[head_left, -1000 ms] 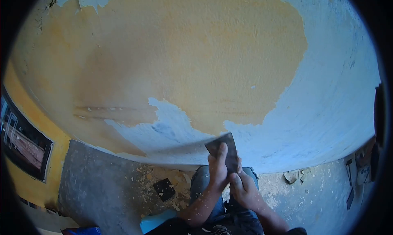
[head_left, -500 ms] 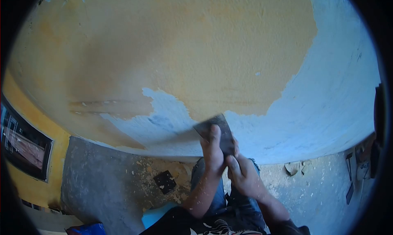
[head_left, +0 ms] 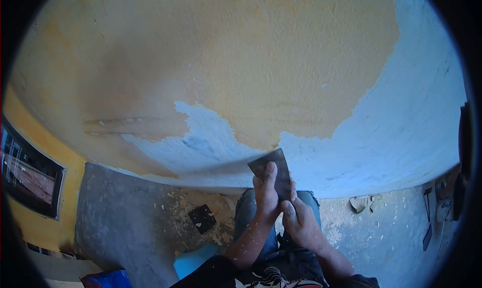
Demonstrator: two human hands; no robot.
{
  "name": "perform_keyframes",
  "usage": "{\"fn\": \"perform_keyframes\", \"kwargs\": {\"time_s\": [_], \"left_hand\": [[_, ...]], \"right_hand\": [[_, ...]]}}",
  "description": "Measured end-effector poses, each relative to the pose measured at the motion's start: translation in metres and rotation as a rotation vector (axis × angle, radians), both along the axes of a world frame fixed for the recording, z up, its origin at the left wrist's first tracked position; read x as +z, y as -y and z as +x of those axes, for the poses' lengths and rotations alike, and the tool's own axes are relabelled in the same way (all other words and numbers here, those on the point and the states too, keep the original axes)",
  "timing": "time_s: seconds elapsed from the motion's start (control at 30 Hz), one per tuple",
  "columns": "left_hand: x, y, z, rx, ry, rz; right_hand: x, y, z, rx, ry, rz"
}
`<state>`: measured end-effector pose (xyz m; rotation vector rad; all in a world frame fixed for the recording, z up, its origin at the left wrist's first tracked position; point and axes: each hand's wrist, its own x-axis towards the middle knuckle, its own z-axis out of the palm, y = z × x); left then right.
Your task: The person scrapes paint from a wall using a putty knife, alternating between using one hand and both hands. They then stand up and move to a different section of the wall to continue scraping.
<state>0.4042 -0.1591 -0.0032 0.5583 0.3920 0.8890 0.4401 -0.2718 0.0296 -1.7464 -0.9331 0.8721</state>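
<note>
A dark, flat scraper blade is held in both hands, its wide edge at the wall along the border between yellow paint and a pale blue-white patch. My left hand grips the blade's left side, the thumb lying flat on its face. My right hand is closed round the lower right end, close beside the left. Whether the blade has a handle cannot be seen under the fingers. Pale specks dot both forearms.
Paint flakes litter the grey floor, with a dark square piece among them. A light blue object is near my left leg. A dark-framed window is at the left, and a blue bag lies at the lower left.
Both hands and the scraper have moved slightly down and to the right in view. The grip looks the same.
</note>
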Motion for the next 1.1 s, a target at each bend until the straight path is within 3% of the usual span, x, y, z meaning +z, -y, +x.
{"fn": "perform_keyframes", "kwargs": {"time_s": [0.17, 0.27, 0.33, 0.4, 0.53, 0.6, 0.73, 0.83, 0.97, 1.1], "left_hand": [[0.016, -0.024, 0.001, 0.101, -0.004, 0.041], [0.015, -0.02, -0.006, 0.104, -0.012, 0.045], [-0.001, -0.003, 0.0, 0.052, -0.13, -0.013], [-0.007, -0.004, 0.002, 0.056, -0.021, -0.002], [-0.007, -0.027, -0.005, 0.086, 0.005, 0.022], [-0.007, -0.019, -0.012, -0.012, -0.049, -0.013], [-0.016, -0.008, -0.001, 0.002, -0.036, 0.067], [-0.004, -0.031, -0.007, -0.004, 0.033, -0.028], [-0.013, -0.012, -0.005, -0.005, -0.058, -0.001], [-0.02, -0.024, -0.002, 0.005, 0.026, 0.036]], "right_hand": [[0.017, -0.03, 0.007, 0.076, 0.162, 0.071], [0.023, -0.024, 0.001, 0.086, 0.089, -0.011], [-0.001, -0.014, 0.0, 0.085, 0.068, 0.018], [-0.008, -0.014, -0.005, -0.054, 0.01, 0.046], [-0.003, -0.03, -0.001, 0.058, 0.137, 0.076], [-0.009, -0.021, -0.003, 0.084, 0.129, 0.068], [-0.021, -0.011, -0.005, -0.068, -0.041, 0.0], [0.0, -0.034, 0.001, 0.073, 0.068, 0.029], [-0.008, -0.014, -0.011, -0.046, 0.014, 0.021], [-0.011, -0.028, -0.002, 0.014, 0.102, 0.009]]}}
